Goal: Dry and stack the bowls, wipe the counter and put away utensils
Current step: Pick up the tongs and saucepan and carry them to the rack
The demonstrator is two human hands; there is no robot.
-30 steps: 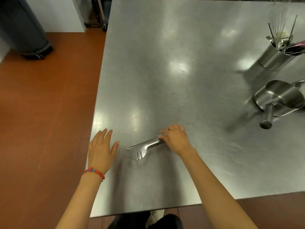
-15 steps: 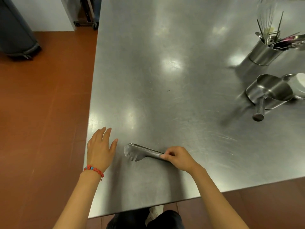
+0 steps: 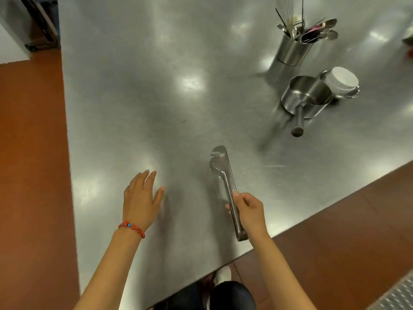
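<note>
The right hand [image 3: 250,212] is holding a pair of metal tongs [image 3: 225,186] above the steel surface [image 3: 138,97], its grip clamped around the handle shafts partway along, with the hinged end sticking out behind the wrist. The 2 scalloped tips are pointing away from the person and are lying slightly apart from each other. The left hand [image 3: 140,198] is hovering to the left of the tongs, palm down, its grip apart with the fingers spread and nothing in it; whether it is touching the surface is not clear. A red beaded bracelet [image 3: 132,228] is sitting on that wrist.

Beyond the tongs and to their right, a steel saucepan [image 3: 306,97] is resting on the surface with its handle pointing back toward the person. Just behind the saucepan on its right, touching it, a stack of white bowls [image 3: 342,80] is sitting in a small metal dish. Farther beyond the saucepan, a steel utensil holder [image 3: 292,50] is standing upright, packed with spoons, a whisk and other utensils. Left of the tongs, past the surface edge, the red-brown floor [image 3: 31,175] is showing.
</note>
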